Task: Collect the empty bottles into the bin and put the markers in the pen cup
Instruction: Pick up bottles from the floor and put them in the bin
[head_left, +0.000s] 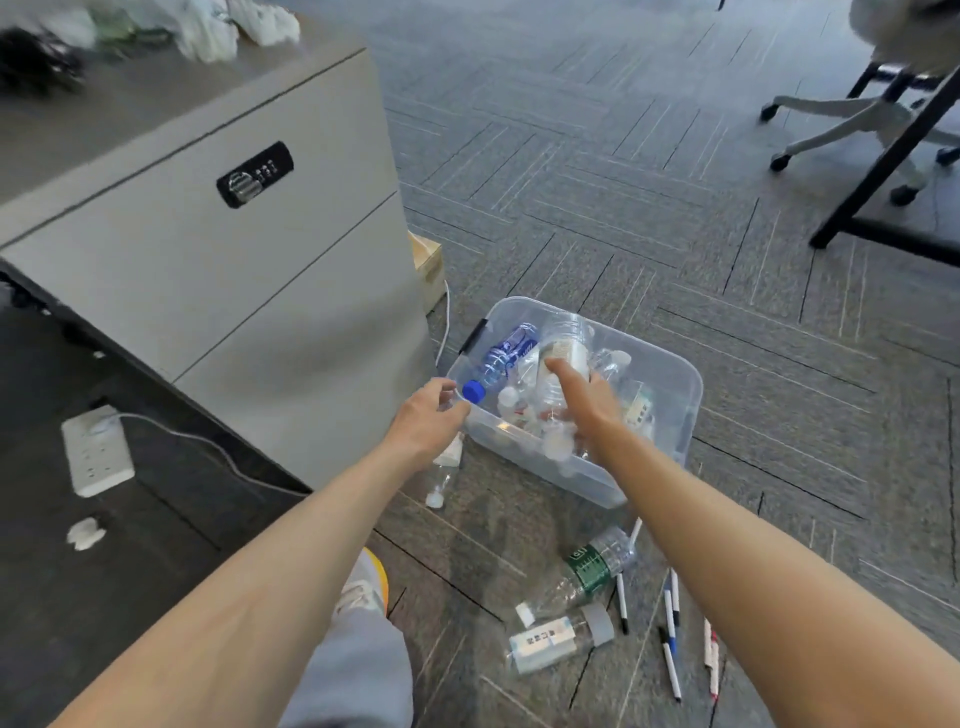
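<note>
A clear plastic bin (670, 395) stands on the carpet and holds several empty bottles, one with a blue cap (501, 358). My right hand (589, 402) reaches over the bin and is closed on a clear bottle (566, 340) lying on top of the pile. My left hand (426, 418) curls around the bin's near-left corner rim. On the floor in front lie a green-labelled bottle (589, 569), a grey-capped bottle (550, 642) and a small bottle (441, 480) under my left wrist. Several markers (671, 613) are scattered at the lower right. No pen cup is in view.
A grey locked cabinet (234, 270) stands left of the bin, with a small wooden box (430, 270) behind its corner. A white power strip (96, 449) and cable lie on the dark floor at left. An office chair (857, 119) and black desk leg (893, 145) are at the upper right.
</note>
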